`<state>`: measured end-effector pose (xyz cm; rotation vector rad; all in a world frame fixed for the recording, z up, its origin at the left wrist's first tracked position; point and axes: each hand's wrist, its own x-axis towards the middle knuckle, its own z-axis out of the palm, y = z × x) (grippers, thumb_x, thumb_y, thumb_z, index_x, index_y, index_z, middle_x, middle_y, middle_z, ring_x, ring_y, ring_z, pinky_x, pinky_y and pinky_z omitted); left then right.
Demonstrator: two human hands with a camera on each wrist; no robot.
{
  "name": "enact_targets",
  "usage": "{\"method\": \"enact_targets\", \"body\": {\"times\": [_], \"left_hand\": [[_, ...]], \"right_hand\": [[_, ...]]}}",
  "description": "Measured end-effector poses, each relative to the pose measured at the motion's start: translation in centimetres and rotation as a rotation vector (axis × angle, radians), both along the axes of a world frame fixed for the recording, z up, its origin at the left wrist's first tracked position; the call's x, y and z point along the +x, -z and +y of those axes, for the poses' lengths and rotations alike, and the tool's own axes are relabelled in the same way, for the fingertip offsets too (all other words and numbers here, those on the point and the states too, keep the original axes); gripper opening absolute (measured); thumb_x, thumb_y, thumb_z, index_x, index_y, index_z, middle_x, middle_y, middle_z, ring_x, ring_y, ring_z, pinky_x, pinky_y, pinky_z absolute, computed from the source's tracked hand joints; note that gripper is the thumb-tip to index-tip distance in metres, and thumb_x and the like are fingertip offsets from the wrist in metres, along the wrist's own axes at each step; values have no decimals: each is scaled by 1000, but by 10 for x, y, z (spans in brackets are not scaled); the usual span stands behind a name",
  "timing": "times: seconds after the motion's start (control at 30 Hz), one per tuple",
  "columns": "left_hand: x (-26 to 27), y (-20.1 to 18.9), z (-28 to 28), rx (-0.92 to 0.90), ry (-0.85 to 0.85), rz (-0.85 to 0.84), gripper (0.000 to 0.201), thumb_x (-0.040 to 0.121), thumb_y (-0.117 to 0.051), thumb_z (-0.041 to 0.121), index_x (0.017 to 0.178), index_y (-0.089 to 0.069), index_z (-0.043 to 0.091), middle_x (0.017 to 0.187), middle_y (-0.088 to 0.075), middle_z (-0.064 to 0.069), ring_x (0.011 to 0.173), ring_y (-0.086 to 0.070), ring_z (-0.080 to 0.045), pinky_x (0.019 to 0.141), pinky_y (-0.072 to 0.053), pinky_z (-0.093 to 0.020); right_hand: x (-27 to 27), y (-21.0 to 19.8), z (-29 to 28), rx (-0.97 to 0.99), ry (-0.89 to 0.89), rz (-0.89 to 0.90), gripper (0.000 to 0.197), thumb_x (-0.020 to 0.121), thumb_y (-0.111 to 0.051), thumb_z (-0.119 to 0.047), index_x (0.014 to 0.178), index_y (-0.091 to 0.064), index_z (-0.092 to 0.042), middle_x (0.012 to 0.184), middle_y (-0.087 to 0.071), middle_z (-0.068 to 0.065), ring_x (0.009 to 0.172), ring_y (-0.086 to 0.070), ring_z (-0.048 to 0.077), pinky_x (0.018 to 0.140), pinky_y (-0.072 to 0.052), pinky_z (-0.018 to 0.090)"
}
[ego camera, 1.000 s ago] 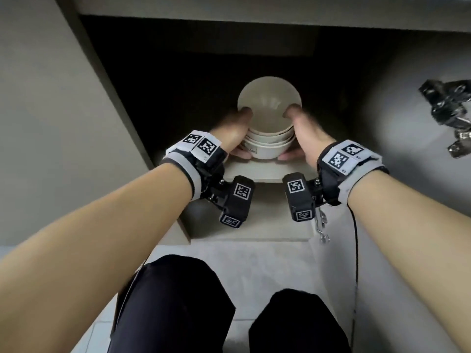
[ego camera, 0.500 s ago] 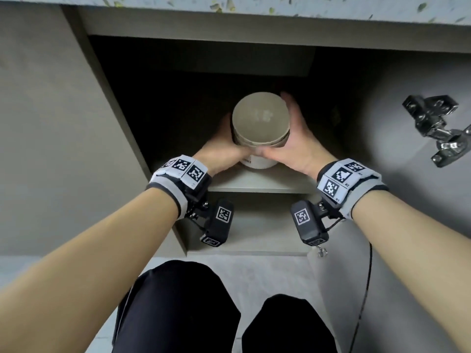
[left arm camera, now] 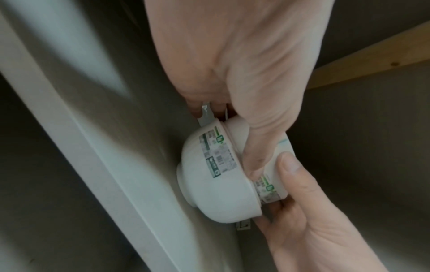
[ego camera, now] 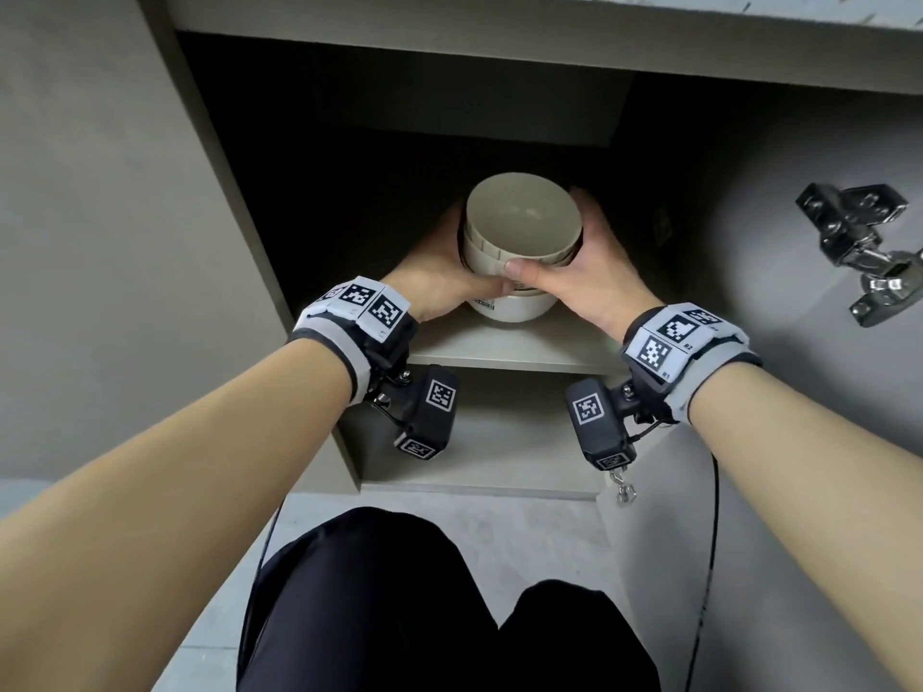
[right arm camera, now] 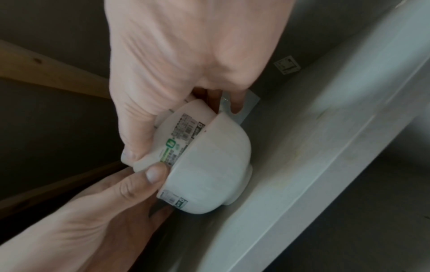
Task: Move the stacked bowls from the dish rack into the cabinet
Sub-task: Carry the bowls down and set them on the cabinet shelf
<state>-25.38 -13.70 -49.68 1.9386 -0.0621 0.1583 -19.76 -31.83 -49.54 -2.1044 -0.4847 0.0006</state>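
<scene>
A stack of white bowls point(ego camera: 522, 237) with printed labels sits upright on the cabinet's middle shelf point(ego camera: 499, 348), just behind its front edge. My left hand point(ego camera: 444, 274) grips the stack from the left and my right hand point(ego camera: 592, 264) grips it from the right, thumbs meeting on the near side. In the left wrist view the left hand point(left arm camera: 235, 127) curls over the bowls point(left arm camera: 216, 185), whose foot meets the shelf. The right wrist view shows my right hand point(right arm camera: 184, 114) wrapped round the bowls point(right arm camera: 209, 165). The far fingers are hidden behind the stack.
The cabinet interior is dark behind the bowls. A metal hinge point(ego camera: 859, 242) sticks out from the open door on the right. A lower compartment point(ego camera: 489, 442) lies under the shelf. The cabinet's grey side panel point(ego camera: 100, 242) stands at the left. My knees are below, near the floor.
Both hands carried the stack up and deeper onto the shelf. Their hold shifted from thumbs on the rim to thumbs wrapped round the near side.
</scene>
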Motion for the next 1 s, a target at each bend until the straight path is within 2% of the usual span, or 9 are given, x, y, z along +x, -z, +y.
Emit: {"method": "enact_targets", "body": {"times": [0.07,0.2,0.43,0.53,0.6,0.7,0.77,0.83,1.0], "left_hand": [[1,3,0,-13,-3,-11,85,72,-80,-6,142,-35,12,119,-55,8,99,-53,9,74,-43,2],[3,6,1,-11,-15,6,87,71,-81,-1,143,-36,16,121,-56,8,102,-55,6,74,-45,1],[4,6,0,6,-36,12,86,71,-82,2,142,-37,19,118,-56,11,98,-55,8,70,-45,2],[3,6,-1,5,-36,5,86,71,-82,2,142,-37,18,120,-56,9,102,-56,2,74,-46,-4],[2,6,-3,0,-40,-2,85,70,-83,3,141,-38,17,122,-56,7,105,-55,1,79,-46,-7],[-1,10,-2,11,-18,1,89,66,-88,11,140,-38,16,131,-56,7,115,-56,-2,93,-47,-12],[-3,13,1,59,-29,26,92,67,-87,9,142,-36,15,130,-50,12,114,-51,-2,82,-40,3],[-4,15,3,94,-45,23,90,68,-86,5,143,-36,14,123,-49,12,110,-47,-1,69,-34,11],[2,14,5,122,-46,34,88,68,-86,5,142,-38,16,135,-55,2,112,-49,-4,72,-37,3]], "right_hand": [[-1,-3,0,-6,6,-6,93,69,-89,-39,146,-39,-21,130,-55,-9,120,-52,7,82,-33,2],[-1,-7,-1,3,40,5,87,70,-89,-38,143,-44,-23,122,-56,-12,112,-53,6,76,-34,1],[-4,-5,2,32,75,-4,81,67,-87,-51,135,-52,-24,123,-63,-9,115,-59,9,82,-42,13],[-6,-5,2,40,75,0,84,69,-86,-48,140,-49,-22,123,-60,-11,114,-56,7,82,-39,11],[-10,-2,1,34,73,15,98,70,-87,-46,150,-37,-21,130,-54,-12,119,-49,3,90,-38,11],[-19,8,-5,-9,77,32,109,66,-87,-50,154,-29,-25,149,-49,-7,130,-45,5,108,-38,28],[-24,15,-10,-52,74,36,103,67,-86,-49,152,-33,-25,152,-50,-3,135,-47,12,107,-39,30],[-25,20,-13,-79,75,34,93,72,-85,-42,150,-37,-24,151,-52,-1,136,-49,16,104,-39,28],[-23,15,-9,-81,87,74,89,75,-85,-38,149,-39,-22,149,-55,0,133,-52,16,97,-37,25]]}}
